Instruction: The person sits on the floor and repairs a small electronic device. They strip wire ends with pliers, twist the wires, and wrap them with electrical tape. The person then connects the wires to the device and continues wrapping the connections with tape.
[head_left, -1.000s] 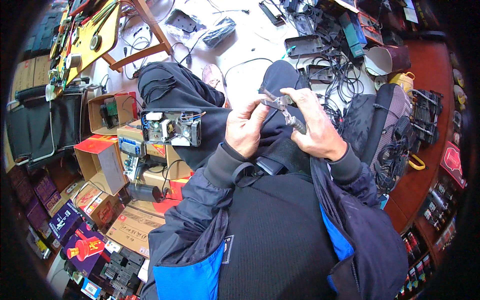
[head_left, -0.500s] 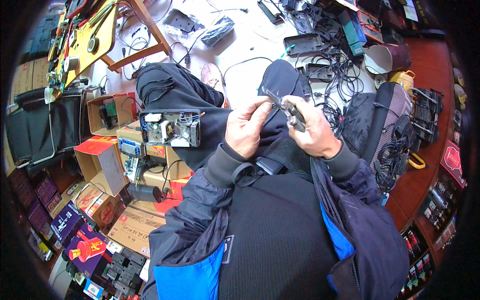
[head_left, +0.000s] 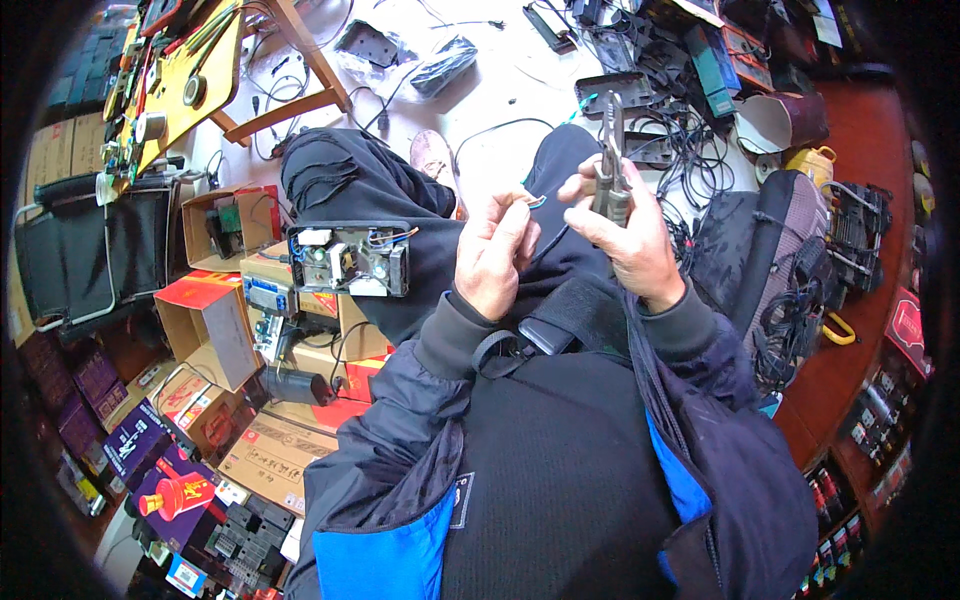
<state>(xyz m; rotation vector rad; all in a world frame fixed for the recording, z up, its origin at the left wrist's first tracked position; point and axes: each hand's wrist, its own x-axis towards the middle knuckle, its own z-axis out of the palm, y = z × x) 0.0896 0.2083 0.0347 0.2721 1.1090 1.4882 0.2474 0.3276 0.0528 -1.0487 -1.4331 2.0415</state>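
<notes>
**Fine wire ends [head_left: 538, 202] pinched, an open black case [head_left: 402, 262] beside me**

Close on the left of the case stands an open cardboard box [head_left: 203, 228]. The case itself seems to lie partly over my left thigh [head_left: 360, 180]; what bears its other end I cannot tell. If I shift that leg, it could tip and jar its bare circuit board [head_left: 335, 262].

To the right of the case, my left hand [head_left: 490, 258] has thumb and fingers pinched together on the coloured wire ends. They poke out only a little, so a careless tug could bend strands or slip them from my grip.

Further right of the case, my right hand [head_left: 640, 240] is clamped round the pliers [head_left: 612, 188], nose upward, apart from the wires; whether the jaws meet I cannot tell. Closing them too near could nip my left fingers.

Farthest right of the case, tangled cables [head_left: 690, 180] might snag the tool.
</notes>
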